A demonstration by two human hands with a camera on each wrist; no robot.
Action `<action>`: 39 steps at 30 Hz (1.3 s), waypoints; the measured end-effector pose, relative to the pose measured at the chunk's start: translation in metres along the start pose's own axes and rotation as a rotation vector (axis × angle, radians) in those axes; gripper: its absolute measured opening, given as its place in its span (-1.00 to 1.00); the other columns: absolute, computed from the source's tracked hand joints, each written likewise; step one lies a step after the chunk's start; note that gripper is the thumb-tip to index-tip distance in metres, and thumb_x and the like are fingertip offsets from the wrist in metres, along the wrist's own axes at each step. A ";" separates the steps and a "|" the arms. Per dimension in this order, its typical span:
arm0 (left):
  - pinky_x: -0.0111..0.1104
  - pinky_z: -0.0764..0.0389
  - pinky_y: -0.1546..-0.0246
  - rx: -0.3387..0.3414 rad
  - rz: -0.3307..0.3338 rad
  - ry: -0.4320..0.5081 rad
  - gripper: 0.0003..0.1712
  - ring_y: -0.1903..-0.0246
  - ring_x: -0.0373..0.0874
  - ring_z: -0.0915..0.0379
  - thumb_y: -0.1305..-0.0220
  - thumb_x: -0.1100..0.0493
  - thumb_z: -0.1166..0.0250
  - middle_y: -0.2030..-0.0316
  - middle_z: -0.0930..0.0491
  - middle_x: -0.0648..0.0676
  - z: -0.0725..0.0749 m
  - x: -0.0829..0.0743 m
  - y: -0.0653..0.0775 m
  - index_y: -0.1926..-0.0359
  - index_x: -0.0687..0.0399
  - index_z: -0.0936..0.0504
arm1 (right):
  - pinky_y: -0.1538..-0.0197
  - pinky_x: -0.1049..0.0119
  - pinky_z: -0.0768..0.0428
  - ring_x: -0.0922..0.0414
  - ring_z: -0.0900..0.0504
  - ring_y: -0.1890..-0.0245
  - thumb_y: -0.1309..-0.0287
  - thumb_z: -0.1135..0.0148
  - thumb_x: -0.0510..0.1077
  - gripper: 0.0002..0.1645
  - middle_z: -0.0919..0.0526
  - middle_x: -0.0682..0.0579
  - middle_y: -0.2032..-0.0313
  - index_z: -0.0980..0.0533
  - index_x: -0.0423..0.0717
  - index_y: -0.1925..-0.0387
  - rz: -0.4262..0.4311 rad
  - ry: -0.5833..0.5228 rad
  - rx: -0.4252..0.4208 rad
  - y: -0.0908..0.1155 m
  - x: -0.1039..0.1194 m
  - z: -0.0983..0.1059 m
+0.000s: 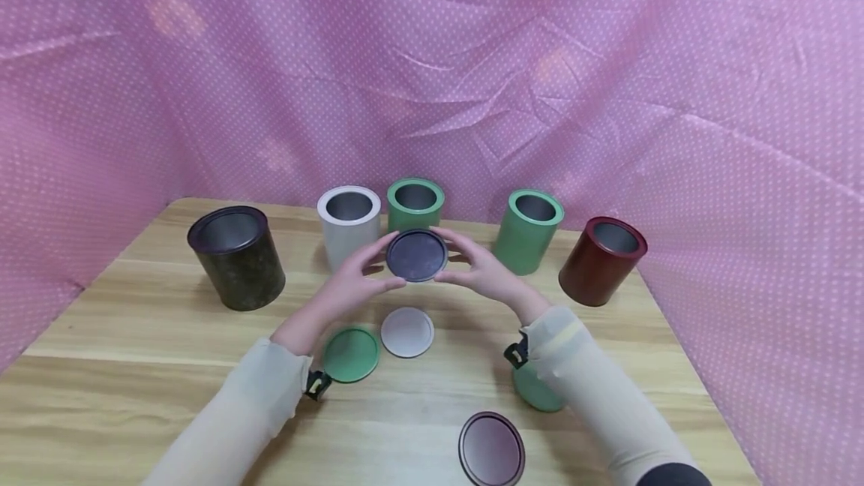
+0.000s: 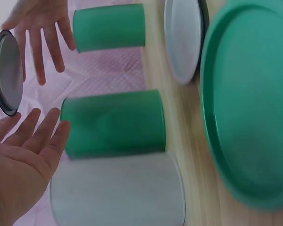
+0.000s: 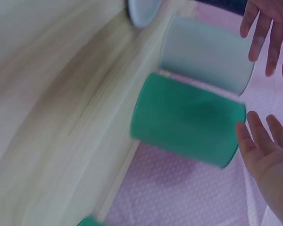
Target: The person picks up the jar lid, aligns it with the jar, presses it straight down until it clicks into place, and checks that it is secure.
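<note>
Both hands hold a round dark lid (image 1: 416, 255) upright, its flat face toward the head camera, above the table. My left hand (image 1: 354, 276) has thumb and index fingertips on its left rim; my right hand (image 1: 482, 268) holds the right rim the same way. In the left wrist view the other fingers of the left hand (image 2: 26, 160) spread away from the lid (image 2: 10, 73). The right wrist view shows the right hand (image 3: 273, 160) with fingers extended beside a green can (image 3: 188, 120). Behind the lid, another green can (image 1: 415, 220) is partly hidden.
Open cans stand along the back: dark (image 1: 246, 276), white (image 1: 354, 242), green (image 1: 523, 242) and red (image 1: 594, 272). Lids lie nearer: green (image 1: 351, 355), white (image 1: 407, 332), dark red (image 1: 491, 448), and a second green one (image 1: 536, 388) partly under the right sleeve. Pink cloth (image 1: 432, 81) surrounds the table.
</note>
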State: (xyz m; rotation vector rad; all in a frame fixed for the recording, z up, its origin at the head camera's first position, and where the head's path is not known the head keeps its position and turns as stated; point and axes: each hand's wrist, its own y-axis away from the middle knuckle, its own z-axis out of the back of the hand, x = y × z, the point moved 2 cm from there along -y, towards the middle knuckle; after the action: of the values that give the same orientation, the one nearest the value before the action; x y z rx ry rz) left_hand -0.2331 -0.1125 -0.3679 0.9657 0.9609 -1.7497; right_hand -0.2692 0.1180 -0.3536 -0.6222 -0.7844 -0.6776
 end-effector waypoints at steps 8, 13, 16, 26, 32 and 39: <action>-0.01 -0.38 -0.30 -0.096 -0.012 -0.080 -0.12 -0.25 0.17 -0.36 -0.16 0.15 -0.42 -0.30 -0.37 0.25 0.032 -0.006 0.028 -0.45 -0.01 -0.22 | -0.28 -0.06 -0.44 -0.08 -0.45 -0.23 -0.17 -0.31 -0.25 -0.13 -0.38 -0.12 -0.32 -0.14 -0.09 -0.45 0.053 -0.041 0.084 -0.026 0.019 -0.024; 0.03 -0.37 -0.30 -0.136 0.043 -0.137 -0.11 -0.26 0.22 -0.34 -0.20 0.02 -0.39 -0.31 -0.35 0.25 0.051 -0.008 0.043 -0.48 -0.10 -0.17 | -0.30 0.06 -0.46 -0.03 -0.44 -0.25 -0.16 -0.31 -0.28 -0.14 -0.32 -0.10 -0.36 -0.15 -0.12 -0.44 0.095 -0.066 0.101 -0.044 0.030 -0.038; 0.06 -0.41 -0.25 -0.168 0.096 -0.157 -0.09 -0.27 0.25 -0.34 -0.20 -0.08 -0.37 -0.33 -0.34 0.26 0.060 -0.010 0.053 -0.49 -0.14 -0.15 | -0.31 0.06 -0.45 -0.03 -0.46 -0.22 -0.16 -0.30 -0.29 -0.16 -0.35 -0.12 -0.33 -0.17 -0.14 -0.43 0.114 -0.082 0.099 -0.054 0.035 -0.046; -0.06 -0.45 -0.20 -0.317 0.093 -0.174 -0.10 -0.27 0.17 -0.36 -0.22 -0.04 -0.36 -0.35 -0.33 0.22 0.080 -0.016 0.068 -0.48 -0.01 -0.15 | -0.28 0.25 -0.47 0.01 -0.43 -0.29 -0.25 -0.24 -0.22 -0.22 -0.34 -0.06 -0.35 -0.17 -0.02 -0.44 0.075 -0.135 0.083 -0.077 0.049 -0.066; -0.28 -0.42 -0.26 -0.363 0.093 -0.155 -0.12 -0.30 0.08 -0.31 -0.24 -0.01 -0.35 -0.36 -0.32 0.16 0.093 -0.021 0.067 -0.49 -0.13 -0.13 | -0.29 0.24 -0.46 -0.01 -0.44 -0.28 -0.23 -0.25 -0.26 -0.20 -0.34 -0.08 -0.35 -0.15 -0.05 -0.45 0.110 -0.164 0.069 -0.099 0.059 -0.073; -0.66 -0.39 -0.16 -0.436 0.056 -0.154 -0.13 -0.30 -0.03 -0.30 -0.24 0.06 -0.35 -0.36 -0.29 0.22 0.113 -0.016 0.068 -0.49 -0.11 -0.13 | -0.31 0.28 -0.45 0.00 -0.42 -0.29 -0.22 -0.24 -0.31 -0.18 -0.33 -0.10 -0.35 -0.14 -0.09 -0.45 0.127 -0.210 0.098 -0.124 0.068 -0.084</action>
State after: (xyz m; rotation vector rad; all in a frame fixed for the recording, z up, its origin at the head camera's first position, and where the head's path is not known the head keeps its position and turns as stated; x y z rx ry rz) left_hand -0.1881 -0.2285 -0.3228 0.5636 1.1401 -1.4589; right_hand -0.2897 -0.0407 -0.3165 -0.6549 -0.9581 -0.4590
